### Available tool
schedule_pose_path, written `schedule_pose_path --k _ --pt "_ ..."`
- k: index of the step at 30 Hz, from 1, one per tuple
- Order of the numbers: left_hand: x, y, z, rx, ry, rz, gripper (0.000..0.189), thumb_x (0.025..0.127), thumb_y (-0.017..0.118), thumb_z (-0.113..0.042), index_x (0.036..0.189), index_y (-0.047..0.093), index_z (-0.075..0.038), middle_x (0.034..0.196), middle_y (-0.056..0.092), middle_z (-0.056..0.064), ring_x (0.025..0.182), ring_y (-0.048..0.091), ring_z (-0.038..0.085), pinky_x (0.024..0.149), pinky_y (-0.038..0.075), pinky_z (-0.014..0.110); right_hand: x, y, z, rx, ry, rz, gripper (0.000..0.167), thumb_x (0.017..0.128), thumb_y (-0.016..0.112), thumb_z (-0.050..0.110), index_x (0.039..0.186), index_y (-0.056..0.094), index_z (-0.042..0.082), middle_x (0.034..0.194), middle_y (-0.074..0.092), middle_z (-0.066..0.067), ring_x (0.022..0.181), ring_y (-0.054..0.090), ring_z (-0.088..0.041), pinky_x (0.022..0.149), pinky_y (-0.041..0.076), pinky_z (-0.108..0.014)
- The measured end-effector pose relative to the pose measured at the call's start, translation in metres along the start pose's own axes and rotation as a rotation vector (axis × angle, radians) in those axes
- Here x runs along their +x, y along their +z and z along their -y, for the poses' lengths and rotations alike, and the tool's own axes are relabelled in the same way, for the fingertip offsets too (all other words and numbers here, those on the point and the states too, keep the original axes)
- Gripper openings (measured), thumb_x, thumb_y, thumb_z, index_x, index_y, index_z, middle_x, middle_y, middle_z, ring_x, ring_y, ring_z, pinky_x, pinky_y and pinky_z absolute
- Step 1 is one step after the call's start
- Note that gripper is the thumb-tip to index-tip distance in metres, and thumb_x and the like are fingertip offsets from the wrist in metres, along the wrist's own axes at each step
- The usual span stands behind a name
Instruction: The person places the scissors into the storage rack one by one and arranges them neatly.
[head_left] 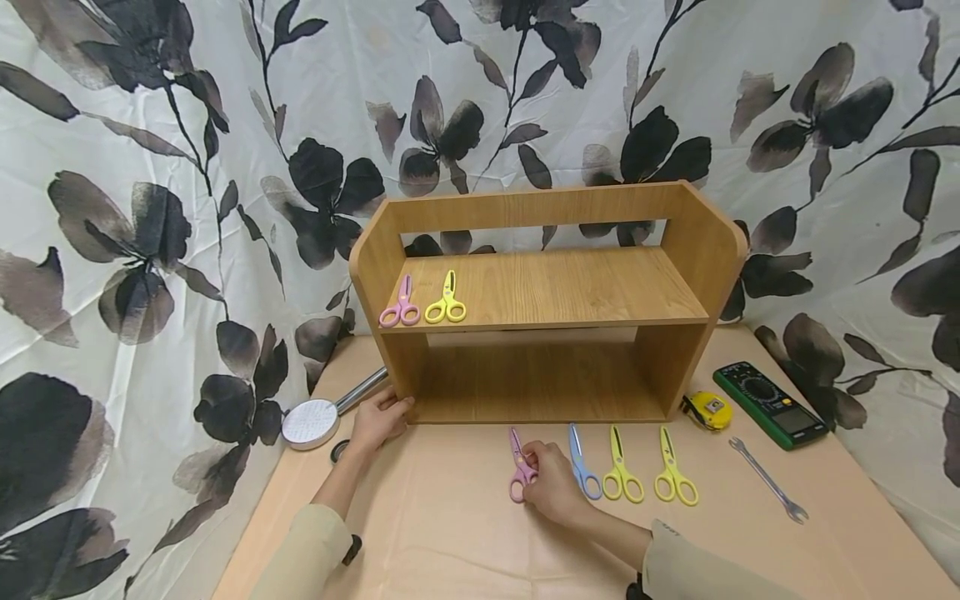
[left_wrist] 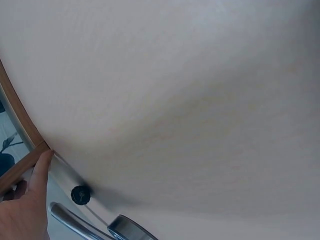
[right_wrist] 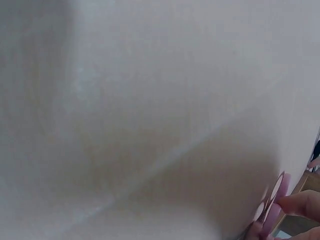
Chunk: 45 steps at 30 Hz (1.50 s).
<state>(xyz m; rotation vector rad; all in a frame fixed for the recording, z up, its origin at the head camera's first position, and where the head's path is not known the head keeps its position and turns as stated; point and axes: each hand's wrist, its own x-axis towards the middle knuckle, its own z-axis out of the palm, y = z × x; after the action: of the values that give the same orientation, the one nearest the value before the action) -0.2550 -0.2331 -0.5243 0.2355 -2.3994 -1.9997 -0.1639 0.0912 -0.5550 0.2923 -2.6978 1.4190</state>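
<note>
Pink scissors [head_left: 518, 471] stand out at the left end of a row on the table, and my right hand [head_left: 553, 483] pinches them by a handle. In the right wrist view the pink handles [right_wrist: 272, 215] show beside my thumb and fingers. Just right of that hand lie blue scissors [head_left: 582, 467], then two pairs of yellow scissors, one [head_left: 619, 475] nearer and one [head_left: 672, 479] farther right. My left hand [head_left: 378, 421] touches the lower left front corner of a wooden shelf [head_left: 536, 414], one finger extended along it in the left wrist view.
On the upper board rest pink scissors [head_left: 401, 305] and yellow scissors [head_left: 447, 302]. Left of the shelf lie a round white-faced tool with a metal handle [head_left: 310, 423] and a small black ring [head_left: 339, 451]. Rightward are a tape measure [head_left: 708, 410], multimeter [head_left: 772, 404] and wrench [head_left: 768, 481].
</note>
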Motion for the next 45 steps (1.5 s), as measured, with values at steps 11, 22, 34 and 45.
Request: schedule_pose_path --k 11,22,34,45 --pt "-0.002 0.0 -0.001 -0.008 -0.005 0.003 0.06 0.098 0.071 -0.014 0.153 0.049 -0.001 0.145 0.059 0.026 0.115 0.067 0.032 0.088 0.063 0.045 -0.004 -0.004 -0.001 -0.027 0.061 0.055 0.057 0.063 0.083 0.001 0.117 0.065 -0.007 0.098 0.056 -0.013 0.084 0.047 -0.018 0.065 0.042 -0.022" --pt "-0.001 -0.001 -0.001 -0.002 -0.019 0.015 0.062 0.099 0.07 -0.015 0.155 0.046 -0.003 0.149 0.056 0.025 0.128 0.061 0.038 0.095 0.061 0.048 -0.009 -0.007 -0.004 0.017 0.038 0.052 0.039 0.063 0.082 0.002 0.1 0.071 -0.002 0.087 0.064 -0.009 0.079 0.052 -0.015 0.065 0.045 -0.022" --pt "-0.001 -0.001 0.002 -0.018 -0.011 0.006 0.059 0.098 0.07 -0.014 0.152 0.05 -0.003 0.146 0.059 0.026 0.126 0.063 0.037 0.093 0.062 0.048 -0.011 -0.014 -0.002 0.075 0.077 0.038 0.03 0.07 0.082 0.006 0.098 0.073 -0.003 0.077 0.065 -0.002 0.069 0.054 -0.01 0.055 0.046 -0.019" --pt "0.001 -0.002 0.0 -0.013 -0.006 -0.002 0.06 0.098 0.071 -0.015 0.152 0.05 -0.001 0.145 0.06 0.026 0.114 0.067 0.026 0.089 0.062 0.042 -0.01 -0.031 0.019 0.179 0.14 0.017 0.034 0.07 0.082 0.003 0.102 0.073 0.002 0.09 0.071 -0.006 0.076 0.061 -0.012 0.065 0.052 -0.02"
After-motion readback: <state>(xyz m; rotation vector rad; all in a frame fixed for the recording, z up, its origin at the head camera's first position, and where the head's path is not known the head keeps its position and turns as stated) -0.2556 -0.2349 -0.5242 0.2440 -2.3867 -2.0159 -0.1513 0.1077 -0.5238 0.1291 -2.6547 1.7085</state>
